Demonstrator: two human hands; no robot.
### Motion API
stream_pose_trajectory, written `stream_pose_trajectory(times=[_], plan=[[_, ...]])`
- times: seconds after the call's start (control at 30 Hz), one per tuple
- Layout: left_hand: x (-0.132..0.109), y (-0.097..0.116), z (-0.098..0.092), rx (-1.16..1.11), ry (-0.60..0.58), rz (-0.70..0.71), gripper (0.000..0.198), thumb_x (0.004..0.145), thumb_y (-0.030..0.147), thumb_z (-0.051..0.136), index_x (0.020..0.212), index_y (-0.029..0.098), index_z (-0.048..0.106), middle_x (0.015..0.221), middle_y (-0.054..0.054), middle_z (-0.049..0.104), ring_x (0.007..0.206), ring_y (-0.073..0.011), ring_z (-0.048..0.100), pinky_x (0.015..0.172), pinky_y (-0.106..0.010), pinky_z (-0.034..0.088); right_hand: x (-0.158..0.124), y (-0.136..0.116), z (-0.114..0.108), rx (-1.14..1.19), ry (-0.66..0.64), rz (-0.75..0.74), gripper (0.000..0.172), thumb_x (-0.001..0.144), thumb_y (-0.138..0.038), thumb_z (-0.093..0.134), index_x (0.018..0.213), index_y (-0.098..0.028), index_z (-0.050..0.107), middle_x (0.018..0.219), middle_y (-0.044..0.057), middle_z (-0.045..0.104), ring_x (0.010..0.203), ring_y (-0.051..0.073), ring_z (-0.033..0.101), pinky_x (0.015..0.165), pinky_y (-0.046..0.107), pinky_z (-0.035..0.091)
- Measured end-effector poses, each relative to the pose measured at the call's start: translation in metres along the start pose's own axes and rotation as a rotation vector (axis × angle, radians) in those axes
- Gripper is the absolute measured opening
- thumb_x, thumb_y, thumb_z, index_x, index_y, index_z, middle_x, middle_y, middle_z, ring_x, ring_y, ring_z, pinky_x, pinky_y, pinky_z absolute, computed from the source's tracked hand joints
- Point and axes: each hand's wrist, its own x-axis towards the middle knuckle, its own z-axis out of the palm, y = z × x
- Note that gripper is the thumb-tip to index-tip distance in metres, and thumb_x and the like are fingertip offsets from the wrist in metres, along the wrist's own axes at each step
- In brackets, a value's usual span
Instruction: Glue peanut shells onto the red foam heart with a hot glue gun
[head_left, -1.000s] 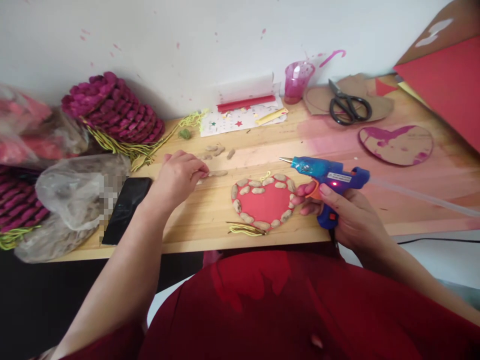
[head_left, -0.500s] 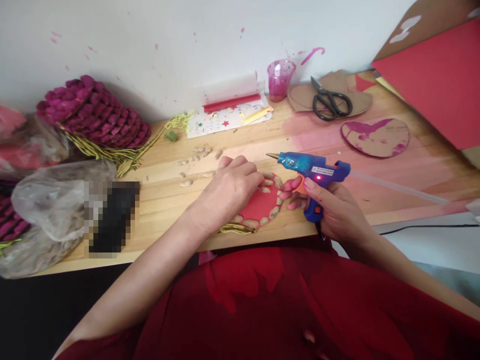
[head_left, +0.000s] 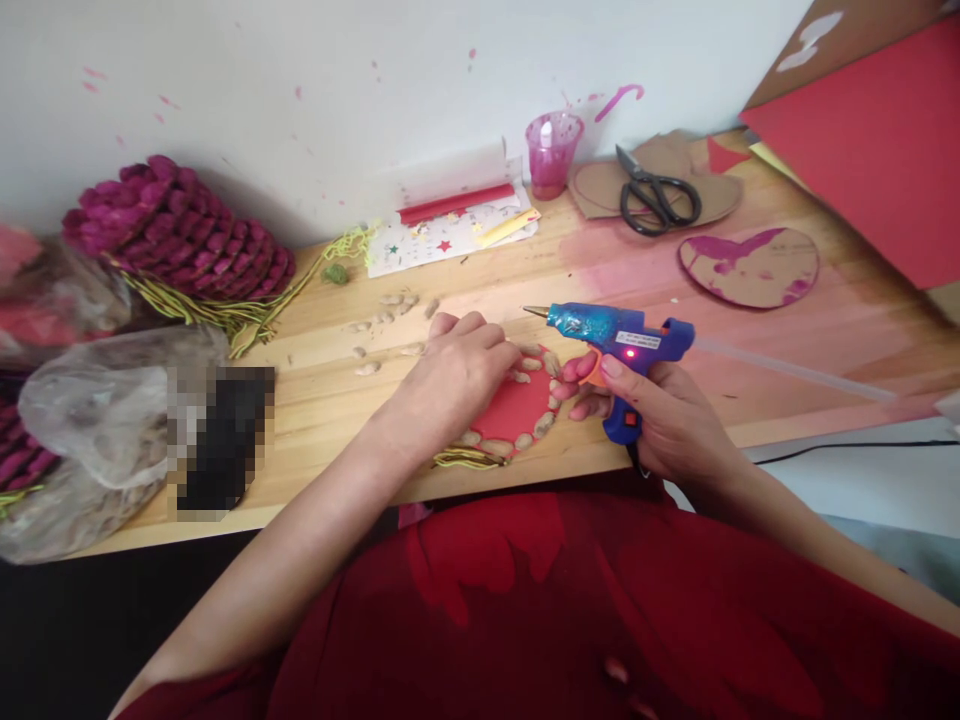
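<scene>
My right hand (head_left: 660, 410) is wrapped round a blue hot glue gun (head_left: 626, 335), fingers by its orange trigger. A red light glows on its side, and the metal nozzle points left. My left hand (head_left: 469, 370) rests over a red heart-like piece (head_left: 510, 412) edged with peanuts (head_left: 544, 425). Its fingers are curled down at the far left side of the piece; whatever they press or pinch is hidden beneath the hand. Yellow-green and brown cords (head_left: 471, 457) lie at the near edge of the piece. Loose peanuts (head_left: 397, 303) are scattered beyond the left hand.
Magenta strung bundles (head_left: 187, 230) and plastic bags (head_left: 105, 400) lie at left, near a pixelated dark object (head_left: 229, 435). At the back are a star-sticker sheet (head_left: 442, 240), pink cup (head_left: 552, 155), scissors (head_left: 660, 200) and cardboard heart (head_left: 750, 268). Red card (head_left: 870, 150) leans right.
The view has shifted slightly. Both hands keep nearly the same pose, the left over the red piece and the right around the glue gun.
</scene>
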Motion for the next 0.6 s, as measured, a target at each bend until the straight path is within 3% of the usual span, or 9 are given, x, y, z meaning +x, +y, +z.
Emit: stream_pose_trajectory(times=[0.1, 0.3, 0.5, 0.6], plan=[[-0.005, -0.007, -0.007, -0.030, 0.036, -0.045, 0.020, 0.101, 0.027, 0.054, 0.094, 0.020, 0.072, 0.088, -0.006, 0.070, 0.091, -0.0233, 0.059, 0.085, -0.041, 0.037, -0.001, 0.000, 0.000, 0.011, 0.006, -0.002, 0.019, 0.084, -0.040, 0.077, 0.083, -0.021, 0.076, 0.093, 0.005, 0.077, 0.076, 0.017, 0.073, 0.065, 0.025, 0.059], [-0.018, -0.019, -0.017, 0.012, 0.092, -0.180, 0.029, 0.099, 0.036, 0.058, 0.079, 0.021, 0.072, 0.076, -0.005, 0.070, 0.082, -0.0234, 0.059, 0.081, -0.042, 0.039, -0.001, -0.001, 0.000, 0.016, 0.016, 0.009, 0.020, 0.082, -0.041, 0.079, 0.081, -0.021, 0.076, 0.091, 0.006, 0.077, 0.077, 0.019, 0.074, 0.063, 0.026, 0.059], [-0.020, -0.013, -0.012, -0.083, 0.129, -0.175, 0.026, 0.100, 0.023, 0.051, 0.110, 0.026, 0.074, 0.100, -0.005, 0.075, 0.095, -0.0236, 0.062, 0.087, -0.043, 0.042, -0.001, -0.002, 0.002, -0.001, 0.012, 0.009, 0.021, 0.081, -0.043, 0.080, 0.080, -0.022, 0.076, 0.085, 0.005, 0.076, 0.076, 0.019, 0.074, 0.063, 0.026, 0.059], [-0.020, -0.012, -0.012, -0.066, 0.116, -0.193, 0.023, 0.099, 0.032, 0.055, 0.094, 0.023, 0.076, 0.085, -0.005, 0.075, 0.088, -0.0235, 0.063, 0.086, -0.043, 0.043, 0.000, -0.001, 0.001, 0.002, 0.007, -0.006, 0.019, 0.082, -0.041, 0.078, 0.080, -0.022, 0.076, 0.083, 0.004, 0.076, 0.076, 0.019, 0.074, 0.063, 0.026, 0.059]])
